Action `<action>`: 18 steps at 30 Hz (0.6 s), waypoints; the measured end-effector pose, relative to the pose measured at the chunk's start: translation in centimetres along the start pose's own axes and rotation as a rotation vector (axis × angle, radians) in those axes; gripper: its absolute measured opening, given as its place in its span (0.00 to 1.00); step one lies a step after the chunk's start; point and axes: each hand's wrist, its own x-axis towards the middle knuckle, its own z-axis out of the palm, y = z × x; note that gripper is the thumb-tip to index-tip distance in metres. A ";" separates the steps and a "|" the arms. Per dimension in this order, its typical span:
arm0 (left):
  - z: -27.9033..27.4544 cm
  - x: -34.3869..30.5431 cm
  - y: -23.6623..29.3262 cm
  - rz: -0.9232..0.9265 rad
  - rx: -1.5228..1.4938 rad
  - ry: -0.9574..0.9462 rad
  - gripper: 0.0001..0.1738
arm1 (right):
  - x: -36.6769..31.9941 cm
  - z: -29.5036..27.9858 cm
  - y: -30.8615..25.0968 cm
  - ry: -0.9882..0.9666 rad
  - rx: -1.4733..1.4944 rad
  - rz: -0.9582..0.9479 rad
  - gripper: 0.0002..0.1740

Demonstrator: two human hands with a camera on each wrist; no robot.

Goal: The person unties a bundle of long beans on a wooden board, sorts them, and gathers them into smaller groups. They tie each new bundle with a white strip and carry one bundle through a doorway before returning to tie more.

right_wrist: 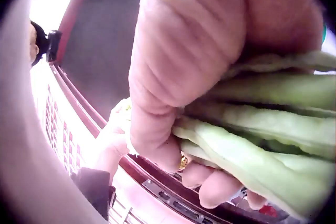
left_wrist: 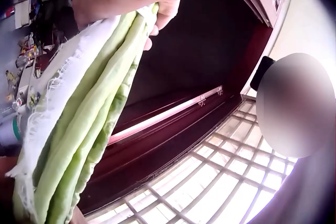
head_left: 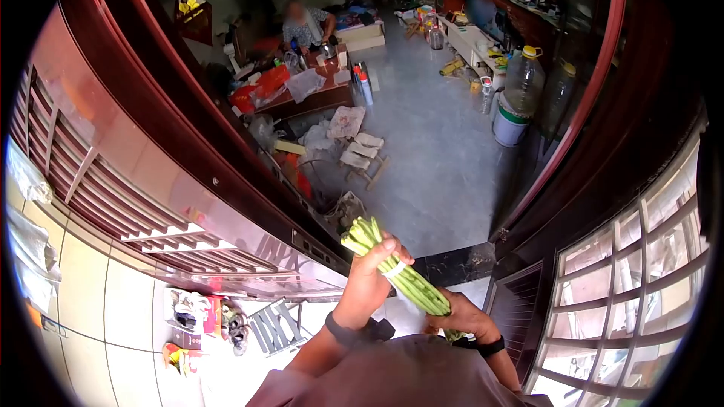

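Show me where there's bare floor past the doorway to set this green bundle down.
The widest bare patch is the grey floor between the low stool and the white bucket, running back from the dark doorsill. It is crowded at the table, with bags on and beside it, and along the bench on the right.

Hands [head_left: 369, 275] grip long green bundle [head_left: 413, 284]; person [head_left: 305, 30] behind cluttered table [head_left: 326, 96].

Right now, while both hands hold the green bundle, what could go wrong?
The white band has frayed edges and might slip, letting the green bundle spread. The right hand is curled round the bundle and could bruise it by squeezing hard. The dark doorsill lies just ahead, so a foot might catch on it.
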 end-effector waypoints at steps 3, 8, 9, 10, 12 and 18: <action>-0.8 0.7 -0.9 0.030 0.015 -0.114 0.30 | -0.2 -0.1 -0.2 0.061 0.034 -0.051 0.26; -2.9 1.1 -4.1 -0.090 0.035 -0.277 0.48 | 0.1 -0.5 0.1 0.154 0.025 -0.105 0.25; -3.4 1.0 -5.3 -0.120 0.077 -0.322 0.48 | 0.5 -0.5 0.9 0.178 0.008 -0.137 0.25; -3.6 0.9 -6.5 -0.145 0.094 -0.366 0.48 | 0.8 -0.6 1.2 0.202 -0.009 -0.168 0.25; -2.5 0.6 -7.1 -0.196 0.127 -0.456 0.48 | 0.6 -0.5 0.1 0.182 0.082 -0.128 0.26; -2.4 0.9 -7.4 -0.294 0.236 -0.315 0.14 | 0.9 -0.9 -0.5 0.070 0.152 -0.052 0.26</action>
